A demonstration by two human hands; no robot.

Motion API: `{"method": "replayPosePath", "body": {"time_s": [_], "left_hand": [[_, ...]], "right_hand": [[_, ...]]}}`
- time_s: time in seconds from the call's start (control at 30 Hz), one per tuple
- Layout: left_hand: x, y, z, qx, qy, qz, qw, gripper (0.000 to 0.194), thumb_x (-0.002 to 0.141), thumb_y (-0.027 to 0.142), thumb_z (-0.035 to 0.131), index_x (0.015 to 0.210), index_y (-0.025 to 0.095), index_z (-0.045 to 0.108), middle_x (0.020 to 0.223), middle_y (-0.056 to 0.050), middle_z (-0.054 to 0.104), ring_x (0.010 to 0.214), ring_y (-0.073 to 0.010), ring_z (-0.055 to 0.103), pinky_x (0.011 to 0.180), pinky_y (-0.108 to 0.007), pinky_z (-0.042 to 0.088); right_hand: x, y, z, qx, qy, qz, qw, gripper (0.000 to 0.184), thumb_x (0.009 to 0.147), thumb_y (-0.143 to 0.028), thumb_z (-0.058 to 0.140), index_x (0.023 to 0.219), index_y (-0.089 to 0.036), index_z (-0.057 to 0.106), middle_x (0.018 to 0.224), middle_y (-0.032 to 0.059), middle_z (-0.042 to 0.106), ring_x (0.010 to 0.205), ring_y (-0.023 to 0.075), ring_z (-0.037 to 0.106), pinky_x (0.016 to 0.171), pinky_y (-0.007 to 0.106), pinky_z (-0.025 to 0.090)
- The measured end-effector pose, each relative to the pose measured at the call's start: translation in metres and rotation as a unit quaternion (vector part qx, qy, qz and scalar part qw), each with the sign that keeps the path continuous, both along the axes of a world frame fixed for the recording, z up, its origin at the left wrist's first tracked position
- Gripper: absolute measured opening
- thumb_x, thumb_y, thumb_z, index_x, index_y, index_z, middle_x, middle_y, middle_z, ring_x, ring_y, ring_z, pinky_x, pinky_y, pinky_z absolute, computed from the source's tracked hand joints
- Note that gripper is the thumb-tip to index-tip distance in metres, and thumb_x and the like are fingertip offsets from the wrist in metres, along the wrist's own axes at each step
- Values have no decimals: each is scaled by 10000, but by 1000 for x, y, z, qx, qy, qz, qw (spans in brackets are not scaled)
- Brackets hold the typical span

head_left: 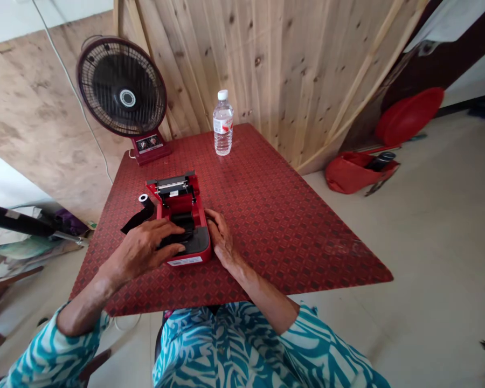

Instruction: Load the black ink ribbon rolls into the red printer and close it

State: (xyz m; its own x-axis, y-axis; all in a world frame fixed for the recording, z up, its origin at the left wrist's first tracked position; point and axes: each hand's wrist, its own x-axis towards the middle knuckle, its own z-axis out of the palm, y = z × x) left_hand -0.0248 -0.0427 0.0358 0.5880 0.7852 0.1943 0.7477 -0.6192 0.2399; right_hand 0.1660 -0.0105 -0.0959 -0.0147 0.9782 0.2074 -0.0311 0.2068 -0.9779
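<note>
Head view: sleeves [327,345] in a teal-and-white print frame two hands at a small red machine [198,231] near the front left of a red patterned table [286,231]. The left hand [149,242], thumb and fingers spread apart, lies over its dark grey deck [199,245]; whether the fingers pinch anything cannot be told. The right hand [221,237], loosely curved and gripping nothing, rests against the case's right side. A white printed label [186,261] marks the front; the raised lid [193,182] bares a shiny metallic bar [172,187] and black interior. Just left sits a black roll [146,201] with a white end, beside a black strip [136,220]. Behind stand a white-capped clear bottle [223,129] and a maroon fan [149,148], before a wooden wall [267,59].
</note>
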Motion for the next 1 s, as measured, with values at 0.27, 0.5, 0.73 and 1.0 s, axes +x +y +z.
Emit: {"method": "replayPosePath", "body": {"time_s": [0.27, 0.5, 0.73, 1.0], "left_hand": [[11, -10, -4, 106, 5, -17, 994, 224, 995, 240, 446, 958, 176, 657, 920, -42, 721, 816, -154, 677, 734, -271, 504], [18, -40, -12, 161, 4, -28, 987, 138, 948, 133, 514, 965, 161, 648, 932, -60, 703, 813, -169, 639, 704, -296, 444], [21, -48, -26, 200, -19, -10, 979, 155, 925, 98, 529, 990, 164, 653, 929, -57, 705, 822, -173, 636, 740, -312, 441], [25, -55, -35, 223, -39, 26, 974, 145, 943, 158, 531, 1003, 186, 661, 948, -60, 722, 844, -177, 662, 752, -314, 476]], "right_hand": [[0, 0, 0, 12, -5, -6, 1000, 326, 931, -329, 429, 1194, -261, 608, 1233, 55, 634, 1172, 214, 568, 1051, 409, 421], [-2, 4, -5, 6, 5, -10, 1000, 335, 914, -329, 434, 1186, -243, 611, 1229, 67, 636, 1172, 219, 570, 1048, 415, 422], [-1, 8, -6, -25, 12, -12, 1000, 354, 908, -383, 452, 1196, -250, 608, 1254, 61, 637, 1194, 211, 557, 1073, 419, 402], [-14, 79, 40, 33, -33, -18, 999, 376, 932, -473, 388, 1101, -251, 641, 1232, 62, 640, 1195, 227, 543, 1080, 429, 384]]}}
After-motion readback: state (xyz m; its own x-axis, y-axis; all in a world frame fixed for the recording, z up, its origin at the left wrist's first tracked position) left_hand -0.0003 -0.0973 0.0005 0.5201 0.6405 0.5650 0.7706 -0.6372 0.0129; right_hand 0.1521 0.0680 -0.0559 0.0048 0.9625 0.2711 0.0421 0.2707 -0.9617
